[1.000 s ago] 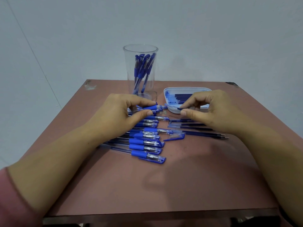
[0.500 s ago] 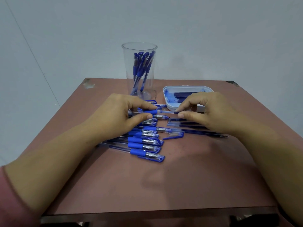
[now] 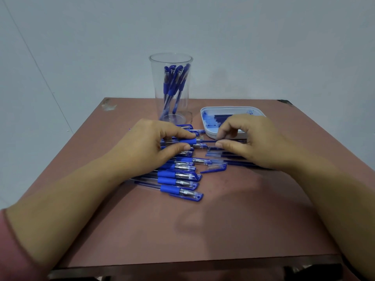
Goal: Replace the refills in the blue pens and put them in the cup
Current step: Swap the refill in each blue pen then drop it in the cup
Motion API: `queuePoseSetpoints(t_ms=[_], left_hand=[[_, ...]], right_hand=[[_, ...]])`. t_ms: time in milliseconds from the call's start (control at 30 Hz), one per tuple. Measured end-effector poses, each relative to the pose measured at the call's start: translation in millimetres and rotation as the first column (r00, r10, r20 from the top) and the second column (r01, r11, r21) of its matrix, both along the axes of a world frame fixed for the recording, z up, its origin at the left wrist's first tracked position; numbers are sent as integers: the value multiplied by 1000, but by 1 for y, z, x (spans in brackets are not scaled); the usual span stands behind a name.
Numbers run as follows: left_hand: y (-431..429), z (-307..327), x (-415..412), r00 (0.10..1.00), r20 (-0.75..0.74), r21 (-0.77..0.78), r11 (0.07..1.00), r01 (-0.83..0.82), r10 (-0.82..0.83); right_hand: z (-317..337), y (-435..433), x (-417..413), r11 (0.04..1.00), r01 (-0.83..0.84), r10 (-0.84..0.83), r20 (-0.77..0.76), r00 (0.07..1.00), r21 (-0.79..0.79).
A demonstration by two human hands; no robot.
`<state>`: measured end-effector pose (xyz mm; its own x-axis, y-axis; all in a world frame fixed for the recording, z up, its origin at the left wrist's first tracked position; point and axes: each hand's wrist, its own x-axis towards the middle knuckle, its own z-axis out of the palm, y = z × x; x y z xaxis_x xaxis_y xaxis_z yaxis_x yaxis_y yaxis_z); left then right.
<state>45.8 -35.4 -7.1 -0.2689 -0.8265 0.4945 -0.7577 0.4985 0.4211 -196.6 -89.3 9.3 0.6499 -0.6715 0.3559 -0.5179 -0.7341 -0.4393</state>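
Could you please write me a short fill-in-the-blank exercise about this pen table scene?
1. The tall clear plastic cup stands ___ on the reddish-brown table.
2. The left hand pinches a pen by its ___ rubber grip.
3. The right hand holds a thin dark refill in front of the shallow ___ tray.

Missing words: upright; blue; white

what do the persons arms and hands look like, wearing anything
Both forearms are bare from wrist nearly to elbow. The left hand and right hand wear no gloves, and no rings, watch or bracelet show. The only clothing visible is a dusty pink sleeve cuff pushed up the left arm at the bottom left corner. No sleeve shows on the right arm within the picture. Fingernails look short and unpainted.
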Motion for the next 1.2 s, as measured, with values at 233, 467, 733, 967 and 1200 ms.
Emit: queuePoseSetpoints(t_ms=[233,467,733,967,1200], left_hand=[[1,1,0,999,-37,19,1000,-5,6],[1,0,0,998,-58,24,1000,1,0],[-1,-1,1,999,-53,27,1000,5,-3],[-2,0,3,998,-64,17,1000,-3,4],[-2,0,4,998,-69,1,1000,13,-13]], right_hand=[[5,1,-4,1000,14,-15,43,999,12],[-2,3,4,998,13,-17,66,998,58],[-5,4,6,997,18,-24,85,996,68],[-6,-5,2,1000,9,-9,-32,999,15],[-12,-14,16,997,40,-58,-257,965,-73]])
